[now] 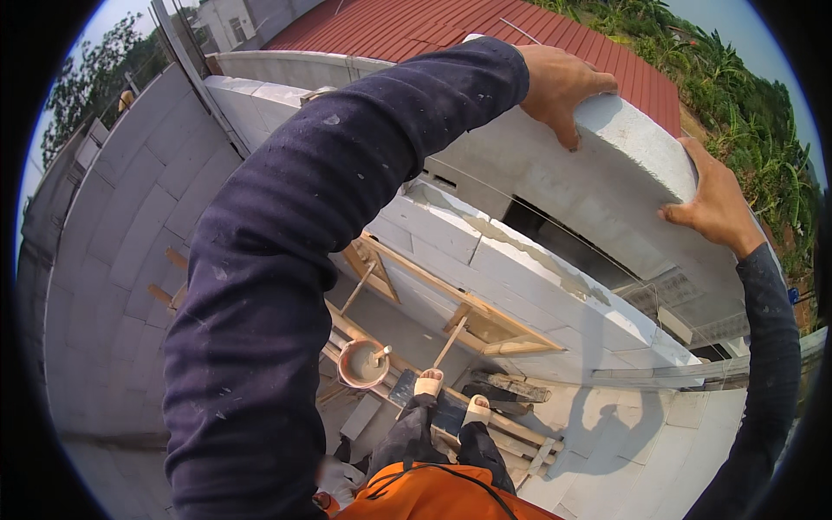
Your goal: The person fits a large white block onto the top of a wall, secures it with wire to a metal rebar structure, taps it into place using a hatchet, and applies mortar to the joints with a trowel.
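Both my hands are raised at arm's length on a large pale lightweight concrete block point(640, 147). My left hand point(563, 85) wraps over its top edge, thumb on the shaded side toward me. At the right end, my right hand point(715, 201) grips with fingers on the far side and thumb nearer. The block's lower edge blends into the grey behind it. Below is a wall of white blocks point(520, 299), with grey mortar point(555, 267) along part of its top. A thin string point(555, 221) stretches above that wall.
I stand in sandals point(428, 381) on a scaffold of wooden poles point(511, 438). Beside my feet is a bucket point(362, 364) of grey mix with a tool handle in it. Wooden frames point(485, 325) lean against the wall. Beyond lies a red metal roof point(416, 26); a block wall point(121, 234) rises left.
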Motion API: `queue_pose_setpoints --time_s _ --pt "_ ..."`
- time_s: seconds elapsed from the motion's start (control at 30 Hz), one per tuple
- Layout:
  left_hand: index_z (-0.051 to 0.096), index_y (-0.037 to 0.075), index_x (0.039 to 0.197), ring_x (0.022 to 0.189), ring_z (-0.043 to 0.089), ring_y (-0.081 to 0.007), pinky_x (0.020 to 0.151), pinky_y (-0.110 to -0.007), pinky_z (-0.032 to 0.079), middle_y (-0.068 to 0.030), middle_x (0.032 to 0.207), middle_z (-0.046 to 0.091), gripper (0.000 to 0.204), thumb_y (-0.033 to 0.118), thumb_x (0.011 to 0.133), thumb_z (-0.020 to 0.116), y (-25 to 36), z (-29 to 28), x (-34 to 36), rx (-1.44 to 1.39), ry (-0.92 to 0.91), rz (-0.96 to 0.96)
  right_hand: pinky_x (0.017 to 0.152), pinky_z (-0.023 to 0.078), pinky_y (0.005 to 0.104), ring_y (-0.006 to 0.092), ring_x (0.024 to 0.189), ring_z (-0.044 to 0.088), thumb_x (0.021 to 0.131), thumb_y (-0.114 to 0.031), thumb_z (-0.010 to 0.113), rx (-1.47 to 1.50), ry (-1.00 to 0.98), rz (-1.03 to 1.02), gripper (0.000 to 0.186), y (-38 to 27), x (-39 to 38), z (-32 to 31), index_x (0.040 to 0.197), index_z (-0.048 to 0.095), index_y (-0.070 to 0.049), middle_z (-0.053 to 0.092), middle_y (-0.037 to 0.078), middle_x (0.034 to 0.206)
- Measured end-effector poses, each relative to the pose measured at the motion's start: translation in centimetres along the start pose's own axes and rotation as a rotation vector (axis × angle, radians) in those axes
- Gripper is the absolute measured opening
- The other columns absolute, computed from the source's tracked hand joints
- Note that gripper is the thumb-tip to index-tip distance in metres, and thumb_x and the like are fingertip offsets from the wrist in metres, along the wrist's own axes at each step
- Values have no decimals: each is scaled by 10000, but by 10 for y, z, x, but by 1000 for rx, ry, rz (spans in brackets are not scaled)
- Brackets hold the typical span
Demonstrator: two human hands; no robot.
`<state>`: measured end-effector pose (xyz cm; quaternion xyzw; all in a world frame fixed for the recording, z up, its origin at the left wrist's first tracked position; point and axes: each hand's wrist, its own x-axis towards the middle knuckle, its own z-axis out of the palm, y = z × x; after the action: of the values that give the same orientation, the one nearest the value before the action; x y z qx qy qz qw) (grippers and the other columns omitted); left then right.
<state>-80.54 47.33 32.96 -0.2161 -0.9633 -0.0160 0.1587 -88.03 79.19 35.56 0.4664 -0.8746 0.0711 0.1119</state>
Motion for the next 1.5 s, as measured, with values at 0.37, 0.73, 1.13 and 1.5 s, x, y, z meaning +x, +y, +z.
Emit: queue_pose_setpoints --time_s 0.37,0.73,1.13,1.5 --pt "507 68 1556 1311 648 -379 1106 -470 520 -196 1391 669 1014 363 705 972 -56 119 -14 -77 -268 -47 1021 542 461 440 1157 709 635 -315 960 133 -193 79 1001 16 27 142 1463 530 49 715 297 1239" --pt "498 23 1558 1325 632 -386 1131 -460 507 -206 1402 661 1077 401 683 1001 -65 149 -58 -251 -389 -103 999 552 472 449 1158 713 632 -382 985 156 -407 79 1032 -6 43 172 1458 546 54 730 299 1214" --pt "505 18 1548 1350 618 -380 1145 -464 504 -206 1412 652 1039 410 714 984 -72 159 -77 -241 -430 -100 997 560 470 452 1145 720 651 -383 982 168 -442 77 1031 -21 46 196 1462 528 64 728 310 1209" --pt "514 10 1526 1352 606 -384 1145 -454 498 -208 1414 643 1032 408 701 990 -85 168 -93 -230 -425 -71 1003 553 477 457 1163 705 644 -360 977 223 -476 89 1001 -31 51 217 1444 528 41 716 302 1233"
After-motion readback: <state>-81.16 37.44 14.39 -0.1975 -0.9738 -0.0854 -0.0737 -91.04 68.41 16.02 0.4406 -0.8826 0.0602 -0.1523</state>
